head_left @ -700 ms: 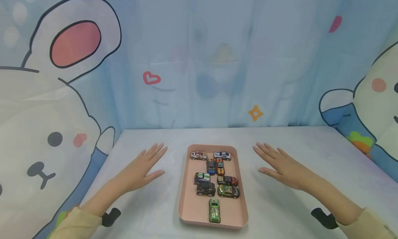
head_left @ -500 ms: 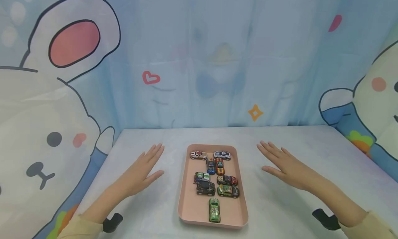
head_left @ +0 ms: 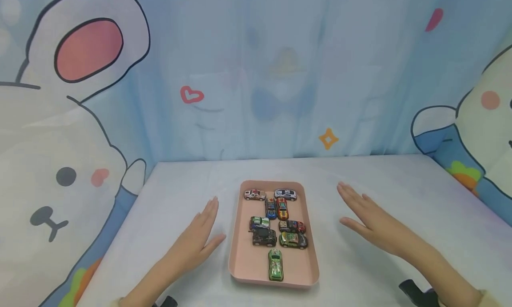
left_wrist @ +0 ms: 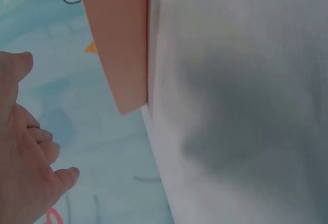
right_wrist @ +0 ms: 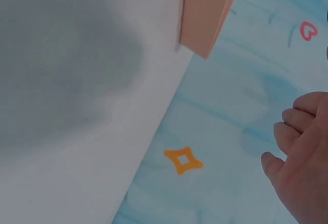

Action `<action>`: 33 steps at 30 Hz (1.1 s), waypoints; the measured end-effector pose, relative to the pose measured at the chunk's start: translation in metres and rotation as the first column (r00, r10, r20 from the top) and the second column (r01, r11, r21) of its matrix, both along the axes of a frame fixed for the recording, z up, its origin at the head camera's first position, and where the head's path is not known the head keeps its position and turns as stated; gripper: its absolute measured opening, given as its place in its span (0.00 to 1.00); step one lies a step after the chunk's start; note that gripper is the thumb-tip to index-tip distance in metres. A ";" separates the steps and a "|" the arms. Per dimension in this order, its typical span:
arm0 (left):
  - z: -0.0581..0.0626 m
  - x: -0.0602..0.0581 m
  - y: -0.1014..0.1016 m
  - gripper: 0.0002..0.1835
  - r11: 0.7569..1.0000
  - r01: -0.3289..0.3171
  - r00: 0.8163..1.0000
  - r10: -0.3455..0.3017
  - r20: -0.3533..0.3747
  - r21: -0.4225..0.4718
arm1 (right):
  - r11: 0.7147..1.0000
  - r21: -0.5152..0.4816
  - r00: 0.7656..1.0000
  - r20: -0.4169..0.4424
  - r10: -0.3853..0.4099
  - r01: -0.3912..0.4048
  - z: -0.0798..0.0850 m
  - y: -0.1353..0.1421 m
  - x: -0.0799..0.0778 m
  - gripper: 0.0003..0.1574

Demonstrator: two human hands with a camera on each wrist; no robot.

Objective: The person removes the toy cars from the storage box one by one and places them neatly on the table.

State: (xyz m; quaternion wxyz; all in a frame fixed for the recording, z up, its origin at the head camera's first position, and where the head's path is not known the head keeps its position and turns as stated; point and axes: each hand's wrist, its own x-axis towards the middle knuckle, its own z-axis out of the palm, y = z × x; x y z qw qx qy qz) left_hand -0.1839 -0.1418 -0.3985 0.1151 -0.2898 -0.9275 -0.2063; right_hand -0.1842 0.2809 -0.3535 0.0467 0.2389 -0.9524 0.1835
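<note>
Between my two hands a pink tray [head_left: 256, 269] lies on the white table, holding several small toy cars. Nearest me in it is a green toy car [head_left: 275, 265]; a black toy jeep [head_left: 264, 237] and a green-and-orange car [head_left: 294, 240] lie farther up, with a silver car [head_left: 286, 194] near the far rim. To the left of the tray hovers my left hand [head_left: 196, 240], fingers straight and holding nothing. My right hand [head_left: 374, 220] is held off the tray's right side, fingers extended, also with nothing in it. The tray's outer wall [left_wrist: 120, 44] shows in the left wrist view.
A white cloth [head_left: 192, 178] covers the table. Behind it hangs a blue curtain [head_left: 280, 76] printed with cartoon animals. Black straps [head_left: 418, 293] show at both wrists.
My left hand has moved nearer the tray and toward me. The right hand has shifted slightly right, away from the tray. The head view has tilted a little; the cars lie as before.
</note>
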 end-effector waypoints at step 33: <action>-0.016 0.004 0.005 0.44 0.969 0.249 0.886 -0.224 0.407 -0.009 | 0.994 -0.014 0.992 0.057 0.110 -0.109 -0.015 -0.099 -0.018 0.11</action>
